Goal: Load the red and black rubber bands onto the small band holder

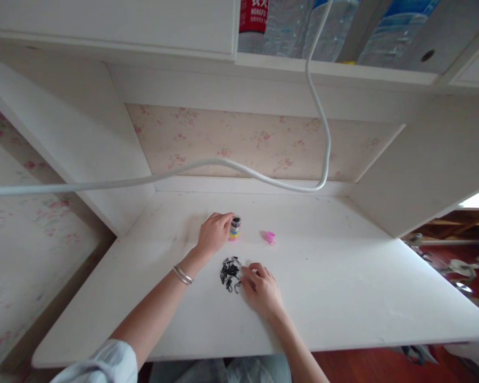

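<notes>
My left hand [214,233] is closed around the side of a small clear jar [235,229], which stands upright on the white desk. Black bits show in the top of the jar, with yellow, blue and pink colours lower down. In front of it lies a loose pile of small black elastic bands [230,270]. My right hand [263,290] rests at the pile's right edge, fingers bent and thumb and forefinger close together at the bands. Whatever is between those fingertips is too small to make out. A pink lid [270,237] lies to the right of the jar.
The white desk [343,282] has side panels and a low back ledge. A white cable [239,166] hangs across the view above the desk. Overhead, a shelf holds plastic bottles [287,26] beside a white cupboard door [112,26].
</notes>
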Action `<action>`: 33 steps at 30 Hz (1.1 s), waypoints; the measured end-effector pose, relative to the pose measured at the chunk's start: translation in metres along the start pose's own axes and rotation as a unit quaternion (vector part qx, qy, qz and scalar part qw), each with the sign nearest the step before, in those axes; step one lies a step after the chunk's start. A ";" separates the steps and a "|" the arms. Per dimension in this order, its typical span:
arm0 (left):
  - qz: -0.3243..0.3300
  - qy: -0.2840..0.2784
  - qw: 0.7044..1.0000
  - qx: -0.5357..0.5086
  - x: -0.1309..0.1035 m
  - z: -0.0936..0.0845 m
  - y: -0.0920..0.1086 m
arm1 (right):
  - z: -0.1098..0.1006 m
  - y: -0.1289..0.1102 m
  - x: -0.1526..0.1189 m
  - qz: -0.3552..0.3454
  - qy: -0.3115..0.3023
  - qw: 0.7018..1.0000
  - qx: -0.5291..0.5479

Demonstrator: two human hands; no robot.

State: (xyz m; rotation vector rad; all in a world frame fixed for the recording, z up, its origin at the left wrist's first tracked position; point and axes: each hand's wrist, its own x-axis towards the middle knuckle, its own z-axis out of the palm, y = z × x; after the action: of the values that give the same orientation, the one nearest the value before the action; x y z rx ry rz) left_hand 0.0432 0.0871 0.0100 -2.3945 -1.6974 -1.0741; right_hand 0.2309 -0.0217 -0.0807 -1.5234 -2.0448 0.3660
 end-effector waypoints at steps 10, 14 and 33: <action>0.023 -0.023 0.999 0.012 -0.006 -0.009 -0.002 | 0.000 -0.003 -0.004 -0.035 0.003 0.999 -0.007; 0.023 -0.016 1.000 0.011 -0.004 -0.008 -0.002 | -0.004 -0.005 -0.006 -0.042 -0.006 0.999 -0.009; -0.085 -0.153 0.984 -0.041 -0.156 -0.012 0.024 | -0.031 -0.011 0.074 0.061 0.168 0.964 0.195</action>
State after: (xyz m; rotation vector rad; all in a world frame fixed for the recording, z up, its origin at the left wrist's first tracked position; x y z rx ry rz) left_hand 0.0296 -0.0560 -0.0556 -2.6197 -2.0210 -0.8403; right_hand 0.2252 0.0414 -0.0301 -1.3608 -1.5163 0.4871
